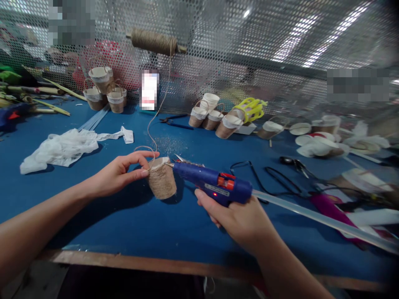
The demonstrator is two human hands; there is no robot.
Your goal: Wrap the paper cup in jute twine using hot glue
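Note:
My left hand (132, 168) pinches the rim of a small cup wrapped in twine (162, 182), its fingers closed at the cup's left edge. A loose twine strand (151, 128) runs from the cup up to a spool of twine (152, 41). My right hand (233, 211) is wrapped round the handle of a blue hot glue gun (205, 178) with a red light lit on its side. The gun's nozzle points left and meets the cup's right rim, though contact is hard to tell. Out of its back sticks a long clear glue stick (311, 216).
Finished small baskets (116, 99) stand at the back left, and more baskets (229, 124) at the back centre. Crumpled white fabric (67, 147) lies left. Pliers (176, 122), a phone (149, 91) and a black cable (280, 180) are on the blue table (124, 228), before a perforated metal panel (224, 54).

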